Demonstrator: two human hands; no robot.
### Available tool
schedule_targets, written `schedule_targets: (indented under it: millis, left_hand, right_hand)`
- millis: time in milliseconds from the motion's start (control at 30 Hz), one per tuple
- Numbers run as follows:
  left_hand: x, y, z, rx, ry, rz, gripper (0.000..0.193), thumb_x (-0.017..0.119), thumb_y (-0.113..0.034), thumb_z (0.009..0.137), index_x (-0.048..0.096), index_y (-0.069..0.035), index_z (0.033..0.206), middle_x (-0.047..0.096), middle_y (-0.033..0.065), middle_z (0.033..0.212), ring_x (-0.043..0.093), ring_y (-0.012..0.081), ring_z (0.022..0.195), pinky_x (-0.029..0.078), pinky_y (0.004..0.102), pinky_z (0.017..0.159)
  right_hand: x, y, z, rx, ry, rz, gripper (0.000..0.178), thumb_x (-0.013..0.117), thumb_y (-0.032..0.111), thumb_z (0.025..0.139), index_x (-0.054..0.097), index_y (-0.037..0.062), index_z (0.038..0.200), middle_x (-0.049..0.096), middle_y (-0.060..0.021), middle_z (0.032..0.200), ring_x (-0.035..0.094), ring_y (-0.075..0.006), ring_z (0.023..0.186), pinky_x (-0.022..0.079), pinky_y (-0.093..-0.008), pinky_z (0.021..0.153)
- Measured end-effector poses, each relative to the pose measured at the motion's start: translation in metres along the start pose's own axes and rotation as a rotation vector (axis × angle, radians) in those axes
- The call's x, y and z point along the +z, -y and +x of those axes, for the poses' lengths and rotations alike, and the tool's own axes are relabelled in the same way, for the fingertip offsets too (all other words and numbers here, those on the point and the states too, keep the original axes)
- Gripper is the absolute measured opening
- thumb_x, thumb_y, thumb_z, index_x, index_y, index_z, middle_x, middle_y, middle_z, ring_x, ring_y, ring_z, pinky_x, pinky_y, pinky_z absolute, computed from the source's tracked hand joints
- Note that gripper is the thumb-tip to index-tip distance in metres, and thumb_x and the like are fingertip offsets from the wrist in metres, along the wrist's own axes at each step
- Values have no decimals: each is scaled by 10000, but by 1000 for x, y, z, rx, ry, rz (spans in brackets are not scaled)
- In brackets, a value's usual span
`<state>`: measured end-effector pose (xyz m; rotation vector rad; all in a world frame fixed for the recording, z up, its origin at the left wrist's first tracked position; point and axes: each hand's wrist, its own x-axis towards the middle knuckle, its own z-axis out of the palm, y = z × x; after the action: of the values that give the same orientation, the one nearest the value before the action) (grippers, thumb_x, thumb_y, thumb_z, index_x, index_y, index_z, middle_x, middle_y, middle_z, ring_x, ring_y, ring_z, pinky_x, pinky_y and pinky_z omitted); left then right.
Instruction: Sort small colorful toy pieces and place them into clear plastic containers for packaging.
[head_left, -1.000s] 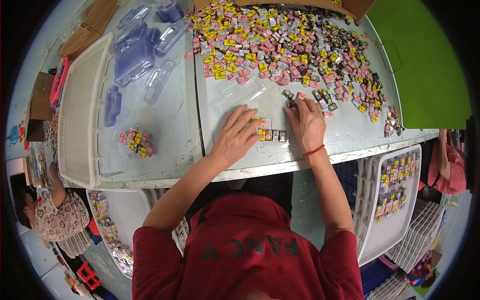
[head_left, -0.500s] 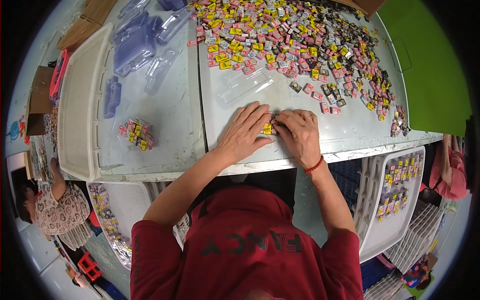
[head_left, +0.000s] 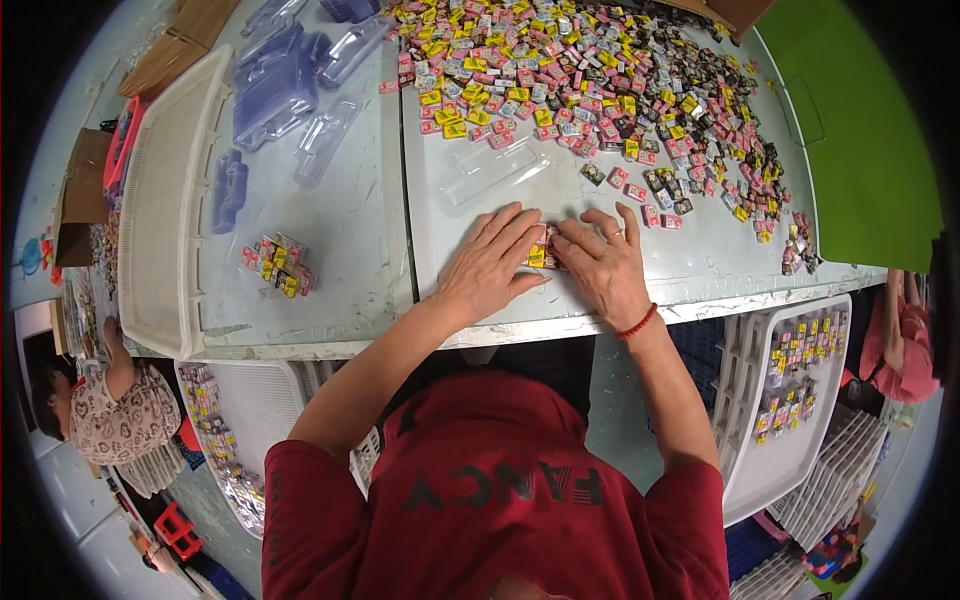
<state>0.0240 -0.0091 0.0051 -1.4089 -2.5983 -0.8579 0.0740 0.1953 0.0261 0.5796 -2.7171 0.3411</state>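
Near the table's front edge, several small printed boxes (head_left: 537, 257) in yellow, pink and dark colours sit in a tight group between my hands. My left hand (head_left: 490, 258) lies flat along their left side, fingers stretched out and together. From the right, my right hand (head_left: 608, 265) touches the group with its thumb and nearest fingertips, while its outer fingers are raised and spread. Both hands hide part of the group, and I cannot tell whether a tray lies under it. A clear plastic tray (head_left: 497, 172) rests just beyond my hands.
A large heap of small boxes (head_left: 560, 75) covers the far table, with a few loose ones nearer. To the left lie a wrapped bundle (head_left: 278, 265), bluish plastic trays (head_left: 275, 90) and a white crate (head_left: 165, 220). Filled trays (head_left: 790, 440) stand lower right. Other people are at both sides.
My right hand's outer fingers have lifted and spread from a curled pinch, and the hand has shifted slightly right and nearer me. My left hand stays in place.
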Motion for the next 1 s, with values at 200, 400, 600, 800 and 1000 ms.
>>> schedule_targets:
  millis: [200, 400, 600, 800, 1000]
  left_hand:
    - [-1, 0, 0, -14, 7, -18, 585, 702, -297, 790, 515, 35, 1235, 441, 132, 1356, 367, 326, 1290, 320, 427, 1059]
    - [-13, 1, -7, -51, -122, -24, 400, 668, -199, 841, 576, -12, 1182, 461, 154, 1361, 430, 346, 1252, 390, 415, 1006]
    - [-37, 0, -30, -660, -250, -394, 254, 625, -94, 845, 620, -5, 1083, 663, 199, 872, 658, 354, 785, 522, 404, 722]
    - [-18, 1, -19, -565, -391, -401, 197, 601, -116, 871, 625, -16, 1040, 665, 162, 914, 645, 310, 822, 503, 364, 719]
    - [-94, 32, -57, -703, -583, -458, 222, 602, -111, 850, 642, -22, 1050, 671, 147, 843, 667, 253, 715, 504, 344, 629]
  right_hand:
    - [-1, 8, -6, 180, -20, 341, 233, 662, 137, 829, 657, 63, 1050, 631, -65, 1120, 531, -253, 1116, 329, -466, 1032]
    - [2, 9, -11, 418, -267, 369, 208, 616, 76, 873, 635, 34, 1076, 625, -150, 1097, 610, -276, 961, 496, -335, 820]
    - [-1, 1, -20, 662, 20, 444, 240, 671, 109, 848, 641, 2, 1061, 687, -130, 844, 684, -190, 751, 521, -281, 671]
    - [1, -5, -34, 789, 74, 793, 191, 640, 101, 880, 630, 6, 1046, 660, -55, 786, 615, -119, 672, 501, -250, 602]
    - [-1, 67, 35, 885, 218, 1413, 112, 583, 84, 927, 584, 40, 1030, 593, -13, 767, 574, -89, 624, 497, -238, 559]
